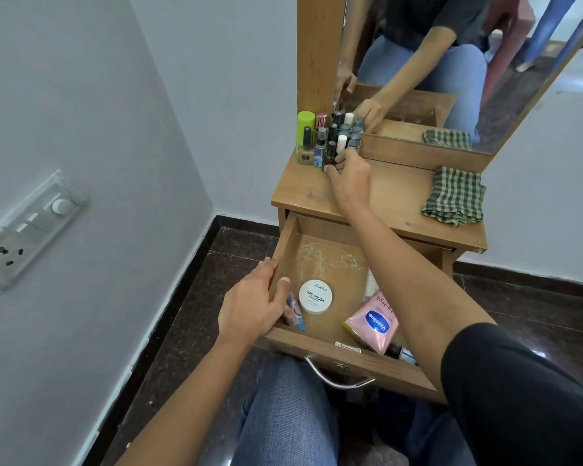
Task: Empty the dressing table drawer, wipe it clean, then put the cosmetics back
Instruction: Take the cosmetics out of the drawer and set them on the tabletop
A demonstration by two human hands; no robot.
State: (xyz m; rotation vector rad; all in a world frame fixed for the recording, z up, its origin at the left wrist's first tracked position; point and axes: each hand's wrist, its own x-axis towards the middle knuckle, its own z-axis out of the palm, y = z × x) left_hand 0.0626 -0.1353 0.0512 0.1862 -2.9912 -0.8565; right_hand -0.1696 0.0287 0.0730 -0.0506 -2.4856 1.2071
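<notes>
Drawer point(330, 243), pulled open under the table point(398, 196): left hand point(251, 302) curls its grip over the left wall, beside a white nail-polish tub point(315, 296), a pink Vaseline pouch point(374, 322) and half-hidden small items. Right hand point(349, 174) pinches a dark bottle point(330, 153) among clustered bottles point(327, 137). Checked cloth point(454, 196) lies rightmost.

Person observed wearing a black short sleeve point(525, 391) on the right arm, blue denim jeans point(283, 418) over both legs; forearms, left hand point(249, 304) and right hand point(349, 178) bare, no jewellery visible.
</notes>
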